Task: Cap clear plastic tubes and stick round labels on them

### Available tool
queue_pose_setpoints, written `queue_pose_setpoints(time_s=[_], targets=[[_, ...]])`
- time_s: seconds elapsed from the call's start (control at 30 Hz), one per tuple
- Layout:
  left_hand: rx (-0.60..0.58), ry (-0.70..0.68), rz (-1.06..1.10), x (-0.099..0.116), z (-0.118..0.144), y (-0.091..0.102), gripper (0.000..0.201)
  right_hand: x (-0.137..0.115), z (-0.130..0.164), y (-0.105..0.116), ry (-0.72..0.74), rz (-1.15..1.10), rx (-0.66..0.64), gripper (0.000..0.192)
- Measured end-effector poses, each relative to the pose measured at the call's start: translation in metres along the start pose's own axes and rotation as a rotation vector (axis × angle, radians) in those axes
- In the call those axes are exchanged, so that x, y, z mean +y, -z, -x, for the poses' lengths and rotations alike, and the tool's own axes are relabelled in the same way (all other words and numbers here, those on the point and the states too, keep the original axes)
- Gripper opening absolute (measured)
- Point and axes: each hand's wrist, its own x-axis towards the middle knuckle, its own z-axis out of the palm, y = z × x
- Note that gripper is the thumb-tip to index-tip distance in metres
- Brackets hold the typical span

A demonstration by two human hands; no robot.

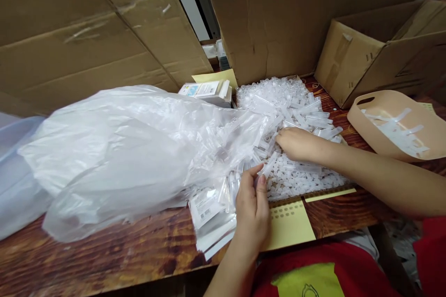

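Note:
My left hand (253, 206) is at the near left corner of a shallow cardboard tray (296, 196), its thumb and fingers closed around a clear plastic tube (267, 166). A heap of small clear plastic tubes (310, 116) and tiny white pieces (296, 178) fills the tray. My right hand (294, 143) reaches into the heap with its fingers curled down; its fingertips are partly hidden, so what they grip cannot be seen. A large translucent plastic bag (132, 139) lies left of the hands, its end spread over the tubes.
Flat packets with a barcode label (209, 213) lie beside my left wrist, and yellow sheets (291, 225) stick out under the tray. A beige basket (362, 120) holds white strips at the right. Behind it stands an open cardboard box (351, 60). Stacked packs (205, 90) stand behind the bag.

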Motion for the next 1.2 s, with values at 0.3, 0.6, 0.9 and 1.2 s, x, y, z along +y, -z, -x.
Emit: queue_pose_setpoints(time_s=[0.3,0.6,0.9,1.2], targets=[[-0.016,0.107,0.140,-0.003,-0.004,0.000,0.019,0.031,0.028,0.022,0.016,-0.752,0.228,0.031],[-0.012,-0.048,0.145,-0.008,-0.001,-0.001,0.014,-0.005,0.056,0.004,0.205,-1.254,0.227,0.027],[-0.145,-0.241,0.104,-0.007,-0.002,0.001,0.005,-0.013,0.065,0.007,0.424,-0.718,0.331,0.033],[-0.249,-0.130,0.114,-0.005,0.002,0.001,0.006,-0.018,0.085,0.003,0.261,-0.649,0.136,0.032]])
